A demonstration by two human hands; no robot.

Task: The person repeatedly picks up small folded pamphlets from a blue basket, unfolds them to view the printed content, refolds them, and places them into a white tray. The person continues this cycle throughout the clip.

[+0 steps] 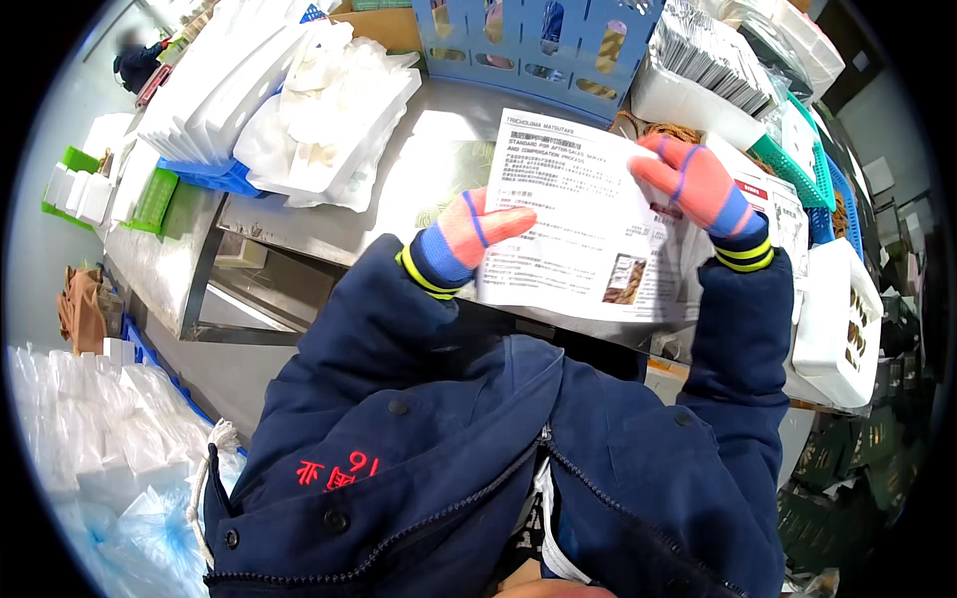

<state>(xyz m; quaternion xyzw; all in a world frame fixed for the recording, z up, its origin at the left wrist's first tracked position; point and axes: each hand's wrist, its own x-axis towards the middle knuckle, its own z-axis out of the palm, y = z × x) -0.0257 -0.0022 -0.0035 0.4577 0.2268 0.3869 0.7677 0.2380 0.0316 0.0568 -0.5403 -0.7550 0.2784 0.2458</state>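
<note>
A white printed sheet of paper [568, 234] with text and small photos is held up over the metal table [439, 120]. My left hand [473, 233], in a pink and blue knit glove, grips its left edge with the thumb on the printed face. My right hand [702, 189], gloved the same way, holds the upper right edge, its fingers lying over the front. The far sides of both grips are hidden behind the paper. More printed sheets [783, 214] lie beside my right wrist.
A blue plastic crate [538, 55] stands at the back. White foam trays [344, 149] are stacked to the left. At the right are a foam box [688, 95] with folded leaflets, a teal basket [812, 164] and a white foam box [832, 329]. Clear plastic bags [110, 429] fill the lower left.
</note>
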